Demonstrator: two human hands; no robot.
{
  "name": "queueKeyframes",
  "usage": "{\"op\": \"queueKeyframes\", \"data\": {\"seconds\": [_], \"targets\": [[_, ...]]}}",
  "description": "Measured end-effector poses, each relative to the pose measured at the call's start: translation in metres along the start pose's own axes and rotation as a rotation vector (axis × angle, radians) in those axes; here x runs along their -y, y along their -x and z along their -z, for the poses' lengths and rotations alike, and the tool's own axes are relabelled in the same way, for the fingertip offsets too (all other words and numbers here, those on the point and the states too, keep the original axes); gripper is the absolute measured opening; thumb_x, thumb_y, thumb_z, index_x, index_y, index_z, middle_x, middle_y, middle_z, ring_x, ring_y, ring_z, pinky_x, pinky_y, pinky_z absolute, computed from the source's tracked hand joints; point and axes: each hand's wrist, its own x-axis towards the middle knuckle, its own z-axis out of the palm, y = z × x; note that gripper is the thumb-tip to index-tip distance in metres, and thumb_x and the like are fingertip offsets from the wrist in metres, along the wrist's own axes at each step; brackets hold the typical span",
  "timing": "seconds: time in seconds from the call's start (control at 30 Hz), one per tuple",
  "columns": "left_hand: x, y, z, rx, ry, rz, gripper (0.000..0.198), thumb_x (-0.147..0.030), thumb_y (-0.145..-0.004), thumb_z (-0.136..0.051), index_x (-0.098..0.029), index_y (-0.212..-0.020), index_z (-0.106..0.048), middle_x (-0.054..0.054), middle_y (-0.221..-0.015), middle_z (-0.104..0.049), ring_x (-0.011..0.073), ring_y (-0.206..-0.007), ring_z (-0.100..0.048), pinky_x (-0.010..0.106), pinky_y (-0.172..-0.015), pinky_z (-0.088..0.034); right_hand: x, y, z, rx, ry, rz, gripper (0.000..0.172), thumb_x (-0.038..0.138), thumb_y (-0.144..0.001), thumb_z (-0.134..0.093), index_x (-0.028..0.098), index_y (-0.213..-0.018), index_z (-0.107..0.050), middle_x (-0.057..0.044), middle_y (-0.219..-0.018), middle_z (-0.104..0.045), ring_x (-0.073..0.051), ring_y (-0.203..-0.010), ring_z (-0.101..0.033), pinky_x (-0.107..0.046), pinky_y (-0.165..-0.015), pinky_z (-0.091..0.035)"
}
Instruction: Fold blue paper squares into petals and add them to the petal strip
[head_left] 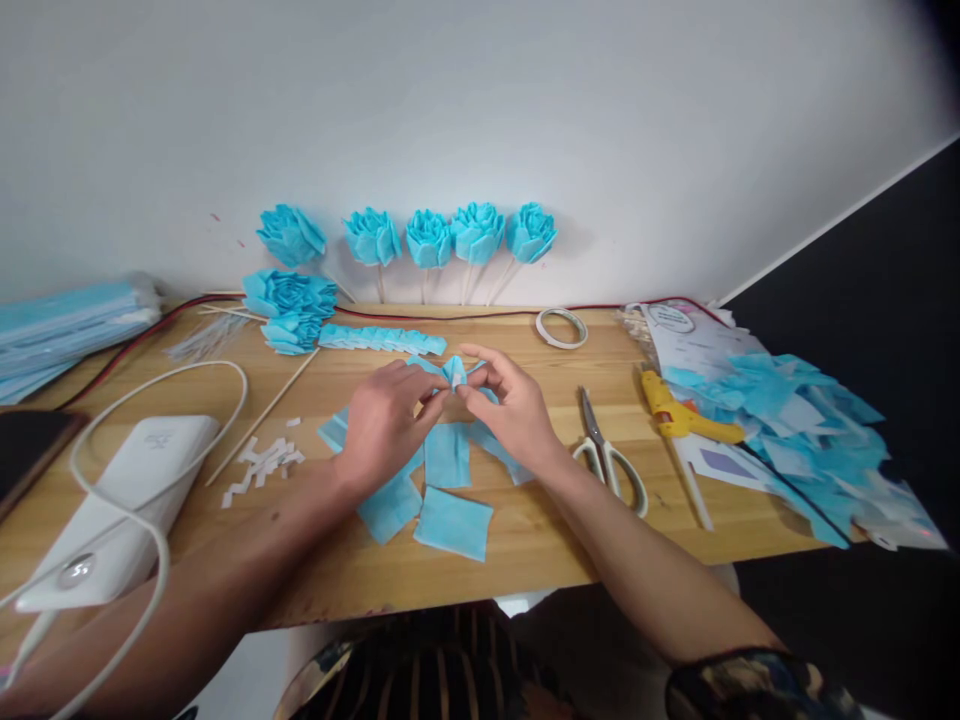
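Blue nonwoven piece (454,367), mid-frame, sat pinched by fingers of left hand (388,418) and right hand (513,404); I judged light, even tension best.

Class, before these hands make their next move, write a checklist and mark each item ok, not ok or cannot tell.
1. Left hand and right hand both pinching the small blue piece: ok.
2. Loose blue pieces close to the hands: ok, spread on the table below them.
3. Scissors clear of both hands: ok, lying to the right.
4. White cable clear of the left forearm: not ok, it crosses the arm in this view; contact uncertain.
5. Glue gun hot: cannot tell.
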Motion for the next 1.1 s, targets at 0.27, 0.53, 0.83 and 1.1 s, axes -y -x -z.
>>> {"op": "queueKeyframes", "data": {"seconds": [0.27, 0.53, 0.83, 1.1], "targets": [[-0.0018, -0.0013, -0.0007, -0.011, -0.061, -0.019, 0.013, -0.013, -0.082, -0.055, -0.018, -0.074, -0.063, 0.001, -0.065, -0.062, 0.0162, -0.065, -0.055, 0.029, -0.063, -0.04, 0.0013, 0.0012, -0.0018, 0.007, 0.002, 0.006, 0.044, 0.018, -0.077, -0.06, 0.024, -0.121, -0.058, 0.005, -0.072, -0.062, -0.012, -0.072, -0.06, -0.028, -0.076, -0.046], [0.0021, -0.0004, -0.0001, -0.013, -0.042, -0.066, 0.018, -0.02, -0.09, -0.053, -0.018, -0.08, -0.067, 0.003, -0.071, -0.069, 0.0169, -0.067, -0.057, 0.03, -0.065, -0.042, -0.0027, -0.0002, -0.0004, 0.004, -0.04, -0.012, 0.044, 0.021, -0.078, -0.062, 0.024, -0.122, -0.058, 0.004, -0.072, -0.062, -0.013, -0.071, -0.059, -0.029, -0.076, -0.047], [0.0034, 0.0, -0.0023, -0.011, -0.067, -0.092, 0.019, -0.02, -0.091, -0.054, -0.017, -0.079, -0.068, 0.003, -0.067, -0.068, 0.0167, -0.063, -0.053, 0.03, -0.062, -0.039, -0.0029, -0.0002, -0.0012, -0.002, -0.041, -0.015, 0.042, 0.019, -0.079, -0.062, 0.023, -0.121, -0.059, 0.004, -0.073, -0.062, -0.013, -0.073, -0.059, -0.028, -0.078, -0.046], [0.0038, 0.0002, -0.0046, 0.009, -0.107, -0.105, 0.023, -0.018, -0.09, -0.052, -0.017, -0.072, -0.066, 0.004, -0.064, -0.066, 0.0175, -0.064, -0.052, 0.031, -0.063, -0.04, -0.0056, -0.0003, -0.0018, 0.01, -0.051, -0.02, 0.042, 0.02, -0.08, -0.062, 0.023, -0.121, -0.058, 0.004, -0.073, -0.061, -0.013, -0.074, -0.059, -0.027, -0.077, -0.047]]}}
